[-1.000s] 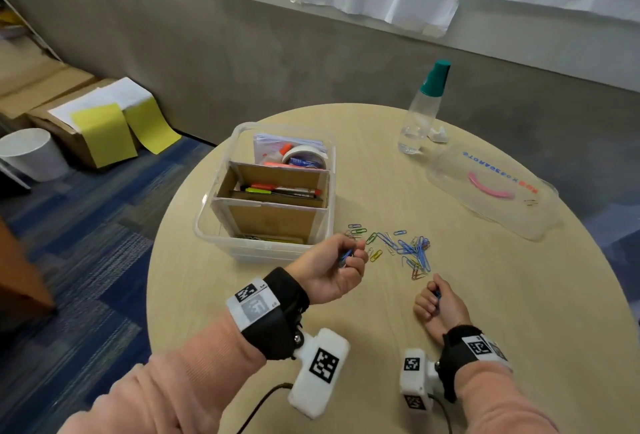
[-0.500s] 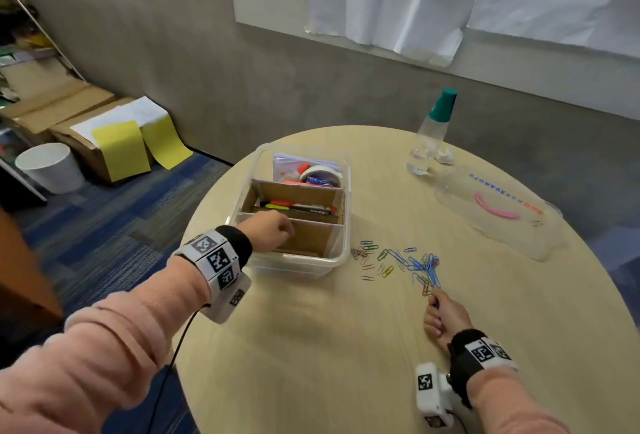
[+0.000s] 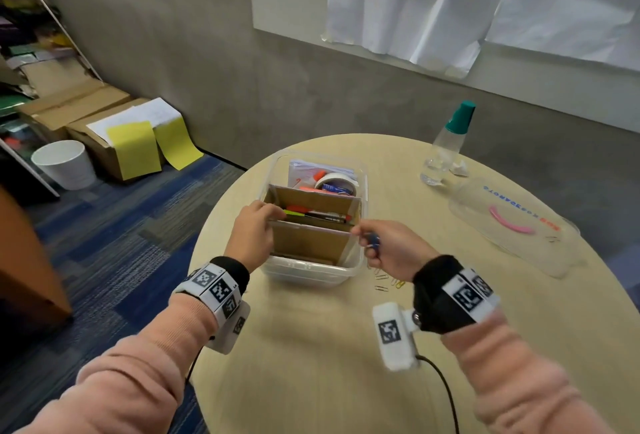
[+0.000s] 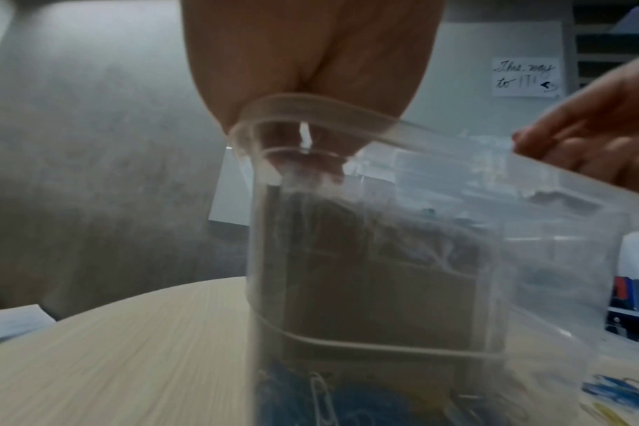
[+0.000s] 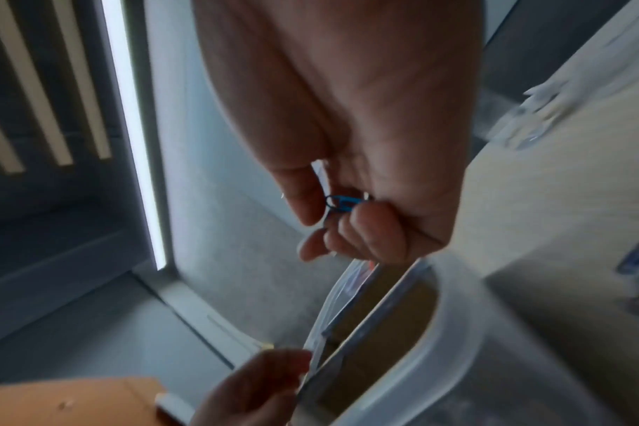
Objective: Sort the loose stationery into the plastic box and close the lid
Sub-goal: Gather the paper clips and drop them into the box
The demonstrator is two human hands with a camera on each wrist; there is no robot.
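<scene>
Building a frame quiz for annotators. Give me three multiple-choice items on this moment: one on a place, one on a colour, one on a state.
1. Where does the lid lie?
A. on the box
B. on the table, right of the box
C. on the floor

2. What colour are the paper clips in the right hand?
A. blue
B. red
C. white

3. What is the left hand doing?
A. resting flat on the table
B. holding the spray bottle
C. holding the cardboard divider at the left side of the plastic box

Answers:
1 B, the clear lid with its pink handle lies on the table, apart from the open box.
2 A, the right wrist view shows blue clips pinched in the fingers.
3 C, the head view shows its fingers curled over the divider's top edge.
</scene>
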